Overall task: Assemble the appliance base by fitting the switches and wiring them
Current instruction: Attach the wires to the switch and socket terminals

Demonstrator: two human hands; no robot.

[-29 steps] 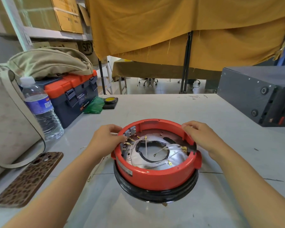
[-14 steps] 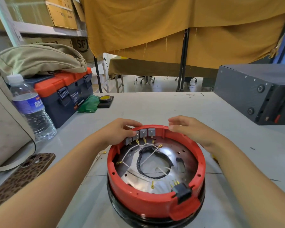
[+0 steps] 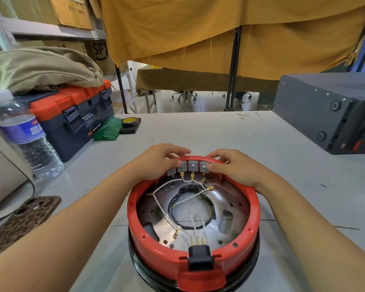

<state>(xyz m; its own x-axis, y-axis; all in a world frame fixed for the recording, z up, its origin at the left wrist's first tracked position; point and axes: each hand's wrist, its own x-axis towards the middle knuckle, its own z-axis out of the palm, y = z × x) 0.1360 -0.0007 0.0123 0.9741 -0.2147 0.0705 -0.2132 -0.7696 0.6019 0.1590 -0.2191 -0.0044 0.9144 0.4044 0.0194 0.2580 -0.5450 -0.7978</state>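
Resting on grey table [image 3: 261,144]: red appliance base [image 3: 156,247], nearest the viewer. Four grey switches [image 3: 188,167] seated along far rim, white wires [image 3: 169,184] trailing inward. Left hand [image 3: 158,160] and right hand [image 3: 234,167], fingers curled, grip that rim beside the switches.

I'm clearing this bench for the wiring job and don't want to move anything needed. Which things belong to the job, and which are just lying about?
In the job:
red appliance base
grey switches
white wires
black socket
left hand
right hand

Lying about:
water bottle
toolbox
phone
tape roll
grey metal box
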